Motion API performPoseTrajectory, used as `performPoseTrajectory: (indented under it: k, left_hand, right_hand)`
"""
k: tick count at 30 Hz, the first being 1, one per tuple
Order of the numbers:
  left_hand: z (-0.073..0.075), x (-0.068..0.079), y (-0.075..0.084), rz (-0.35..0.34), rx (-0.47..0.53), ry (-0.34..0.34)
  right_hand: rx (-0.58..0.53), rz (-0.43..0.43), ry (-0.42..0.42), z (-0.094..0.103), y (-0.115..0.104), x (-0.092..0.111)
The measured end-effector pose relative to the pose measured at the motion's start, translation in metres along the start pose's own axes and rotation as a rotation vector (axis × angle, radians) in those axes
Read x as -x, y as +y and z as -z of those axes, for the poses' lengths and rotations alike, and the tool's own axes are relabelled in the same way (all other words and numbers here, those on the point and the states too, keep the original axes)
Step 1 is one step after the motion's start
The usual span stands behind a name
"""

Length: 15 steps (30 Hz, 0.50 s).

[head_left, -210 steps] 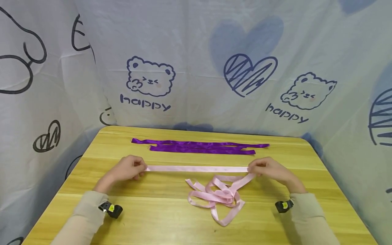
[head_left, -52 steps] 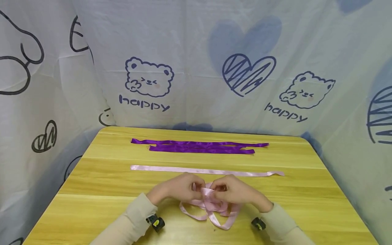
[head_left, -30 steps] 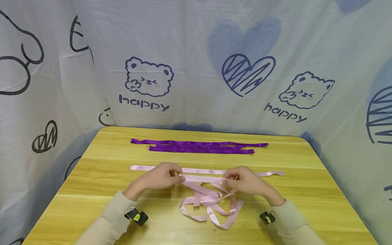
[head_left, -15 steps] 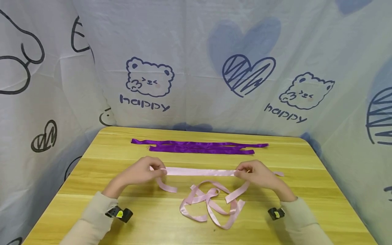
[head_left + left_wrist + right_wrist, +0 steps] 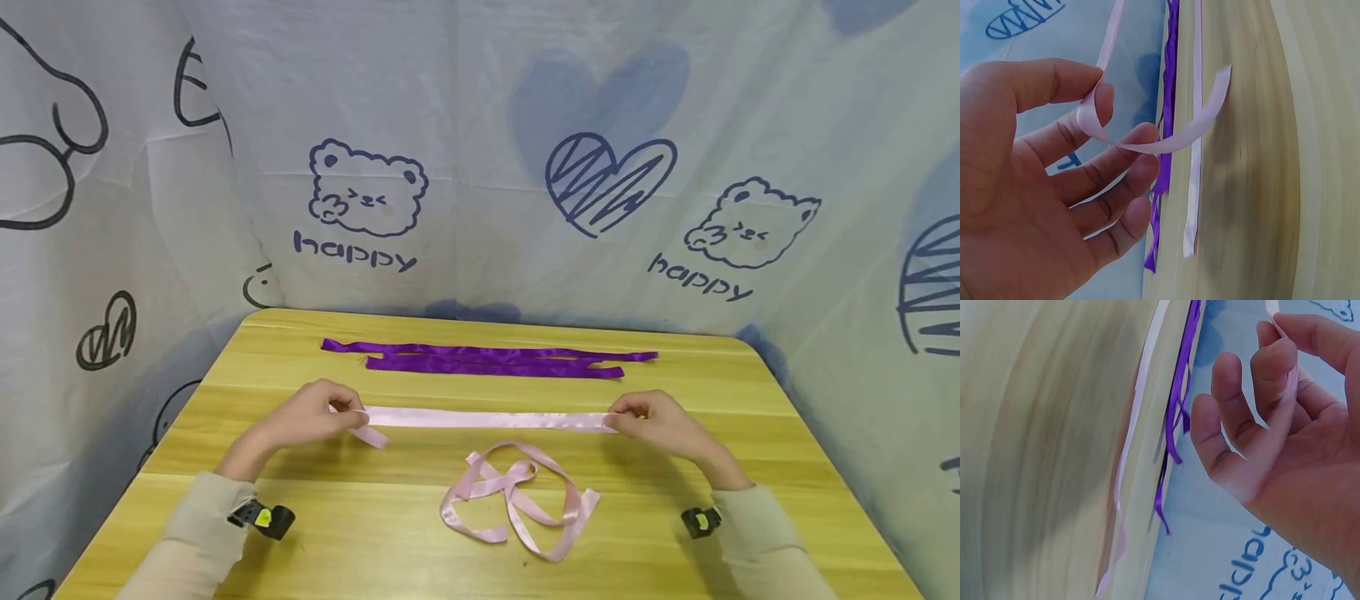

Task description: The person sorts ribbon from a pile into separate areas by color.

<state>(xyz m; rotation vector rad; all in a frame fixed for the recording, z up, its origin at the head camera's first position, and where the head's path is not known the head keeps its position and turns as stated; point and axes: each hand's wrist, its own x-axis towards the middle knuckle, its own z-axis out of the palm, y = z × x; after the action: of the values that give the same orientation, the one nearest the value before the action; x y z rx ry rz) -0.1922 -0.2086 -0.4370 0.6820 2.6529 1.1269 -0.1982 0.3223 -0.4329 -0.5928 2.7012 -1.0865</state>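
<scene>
A pale pink satin ribbon is stretched level between both hands. My left hand pinches one end part between thumb and forefinger, and its short tail curls out past the fingers. At the other side my right hand pinches the ribbon, whose loose end runs down along the palm in the right wrist view. A second pink ribbon lies straight on the table; from the head the held strip covers it. Nearer the person, several loose pink ribbons lie in a looped heap.
Several purple ribbons lie side by side along the far part of the wooden table. Behind and at both sides hangs a pale printed cloth. Each wrist wears a small black camera, such as the left one.
One pink ribbon was laid straight across the table. The hands then came to the heap, took another ribbon from it and spread apart, drawing it taut above the laid one. The heap has shrunk.
</scene>
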Motion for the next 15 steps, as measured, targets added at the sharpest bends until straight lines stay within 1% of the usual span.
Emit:
performPoseTrajectory:
  k: [4,7,11,15]
  left_hand:
    - [0.006,0.002,-0.006,0.039,-0.017,0.008]
    - [0.011,0.003,-0.011,0.062,0.01,0.006]
    - [0.016,0.005,-0.018,0.085,0.035,0.008]
    - [0.019,0.008,-0.025,0.112,0.012,0.021]
  right_hand:
    - [0.003,-0.021,0.025,0.006,0.007,0.002]
    - [0.016,-0.051,0.044,0.01,0.011,0.003]
    - [0.016,-0.093,0.05,0.014,0.017,0.005]
    - [0.02,-0.138,0.057,0.016,0.025,0.008]
